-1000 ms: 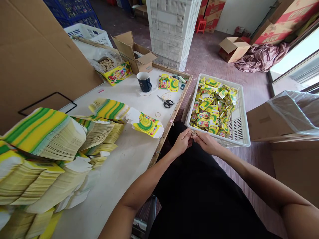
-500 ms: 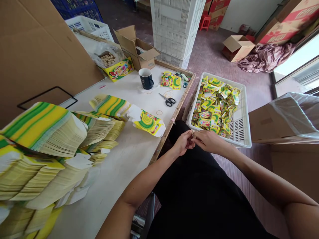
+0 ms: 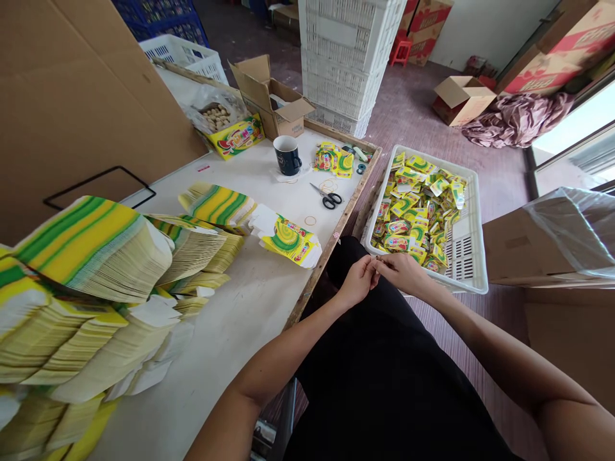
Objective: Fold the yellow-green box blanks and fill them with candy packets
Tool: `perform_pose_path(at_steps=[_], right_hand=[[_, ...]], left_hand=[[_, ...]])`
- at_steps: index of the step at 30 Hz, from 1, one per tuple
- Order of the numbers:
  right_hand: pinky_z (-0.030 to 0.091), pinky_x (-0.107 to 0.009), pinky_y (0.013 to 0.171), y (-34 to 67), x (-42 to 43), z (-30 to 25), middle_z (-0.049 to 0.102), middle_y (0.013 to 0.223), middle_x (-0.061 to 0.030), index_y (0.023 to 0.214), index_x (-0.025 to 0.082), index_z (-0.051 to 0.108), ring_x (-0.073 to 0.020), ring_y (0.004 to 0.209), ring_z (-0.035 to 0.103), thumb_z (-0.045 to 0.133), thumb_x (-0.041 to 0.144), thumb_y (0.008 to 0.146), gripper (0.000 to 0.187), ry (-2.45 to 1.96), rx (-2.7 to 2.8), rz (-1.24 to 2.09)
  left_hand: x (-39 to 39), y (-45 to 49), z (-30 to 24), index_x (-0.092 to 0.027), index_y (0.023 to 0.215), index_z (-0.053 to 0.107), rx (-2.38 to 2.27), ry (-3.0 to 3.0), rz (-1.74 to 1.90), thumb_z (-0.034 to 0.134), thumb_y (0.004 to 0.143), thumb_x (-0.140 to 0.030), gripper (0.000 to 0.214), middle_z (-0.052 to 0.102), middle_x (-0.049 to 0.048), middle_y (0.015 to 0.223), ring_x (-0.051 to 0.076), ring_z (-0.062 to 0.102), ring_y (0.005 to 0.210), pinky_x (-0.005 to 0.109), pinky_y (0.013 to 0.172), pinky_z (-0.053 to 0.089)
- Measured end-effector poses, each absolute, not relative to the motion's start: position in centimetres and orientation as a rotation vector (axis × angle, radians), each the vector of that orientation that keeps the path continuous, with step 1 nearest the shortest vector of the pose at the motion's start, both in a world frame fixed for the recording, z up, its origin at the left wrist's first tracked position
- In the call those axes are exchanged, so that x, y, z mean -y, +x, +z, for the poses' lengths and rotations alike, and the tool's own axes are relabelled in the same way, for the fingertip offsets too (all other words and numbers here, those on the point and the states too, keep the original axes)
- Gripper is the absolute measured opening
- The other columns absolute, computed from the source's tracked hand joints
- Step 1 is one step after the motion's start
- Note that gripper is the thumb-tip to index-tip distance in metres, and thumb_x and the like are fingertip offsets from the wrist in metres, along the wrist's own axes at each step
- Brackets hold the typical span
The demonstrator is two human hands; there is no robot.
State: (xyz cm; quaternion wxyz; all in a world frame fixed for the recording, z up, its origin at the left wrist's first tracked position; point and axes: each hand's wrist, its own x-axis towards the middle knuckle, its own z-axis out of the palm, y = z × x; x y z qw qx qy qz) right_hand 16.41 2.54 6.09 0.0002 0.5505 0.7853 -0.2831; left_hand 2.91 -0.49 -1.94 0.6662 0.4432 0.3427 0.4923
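Note:
My left hand (image 3: 358, 282) and my right hand (image 3: 402, 271) meet above my lap, at the near edge of the white crate. The fingers of both are curled and pinched together at the tips. Whatever they pinch is too small and too covered to name. The white crate (image 3: 480, 237) beside them holds many small yellow-green printed packs (image 3: 408, 205). On the table (image 3: 230, 346), left of my hands, a flattened yellow-green carton (image 3: 291, 240) lies close to the wooden edge.
Stacks of folded cartons (image 3: 96, 250) cover the table's left side. Scissors (image 3: 329, 198), a dark mug (image 3: 287, 157), more packs (image 3: 334, 159) and a bag of peanuts (image 3: 215, 118) sit farther back. A tall stack of white crates (image 3: 346, 64) stands behind; a cardboard box (image 3: 523, 246) is at right.
The whole view has shifted slightly, so things appear a little lower and farther right. My hands stay together, fingertips still touching; a small brownish bit seen between them before is now hardly visible.

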Motion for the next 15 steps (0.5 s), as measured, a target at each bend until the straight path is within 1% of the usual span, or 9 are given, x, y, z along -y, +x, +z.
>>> perform_pose_path(at_steps=[3, 7, 11, 15], right_hand=[[0.033, -0.027, 0.062, 16.4, -2.8, 5.9, 0.069, 0.072, -0.0052, 0.069, 0.016, 0.067, -0.0154, 0.064, 0.057, 0.045, 0.031, 0.097, 0.038, 1.736, -2.443, -0.887], [0.032, -0.027, 0.060, 16.8, -3.3, 5.9, 0.067, 0.068, -0.0056, 0.065, 0.015, 0.064, -0.0151, 0.062, 0.056, 0.046, 0.030, 0.096, 0.039, 1.674, -2.438, -0.891], [0.034, -0.027, 0.062, 17.3, -3.7, 6.0, 0.067, 0.070, -0.0052, 0.069, 0.015, 0.068, -0.0154, 0.064, 0.057, 0.045, 0.031, 0.096, 0.039, 1.631, -2.408, -0.963], [0.033, -0.027, 0.061, 17.4, -3.9, 5.8, 0.064, 0.066, -0.0044, 0.066, 0.016, 0.065, -0.0143, 0.061, 0.054, 0.045, 0.035, 0.095, 0.040, 1.605, -2.493, -0.871]], left_hand=[[0.6, 2.7, -1.8, -0.020, 0.077, 0.044, -0.781, 1.087, 1.075, 0.048, 0.088, -0.072, 0.054, 0.045, -0.0064, 0.059, 0.006, 0.040, 0.050, 0.023, 0.051, 0.031], [0.7, 2.5, -1.7, -0.019, 0.078, 0.045, -0.779, 1.155, 1.034, 0.047, 0.089, -0.071, 0.053, 0.047, -0.0050, 0.063, 0.007, 0.041, 0.054, 0.024, 0.055, 0.033], [0.4, 2.5, -1.9, -0.019, 0.080, 0.046, -0.758, 1.146, 1.005, 0.048, 0.087, -0.073, 0.055, 0.049, -0.0041, 0.065, 0.007, 0.043, 0.054, 0.024, 0.055, 0.034], [0.0, 2.4, -1.9, -0.018, 0.082, 0.050, -0.738, 1.099, 1.003, 0.047, 0.085, -0.076, 0.059, 0.050, -0.0034, 0.063, 0.008, 0.044, 0.051, 0.025, 0.054, 0.034]])
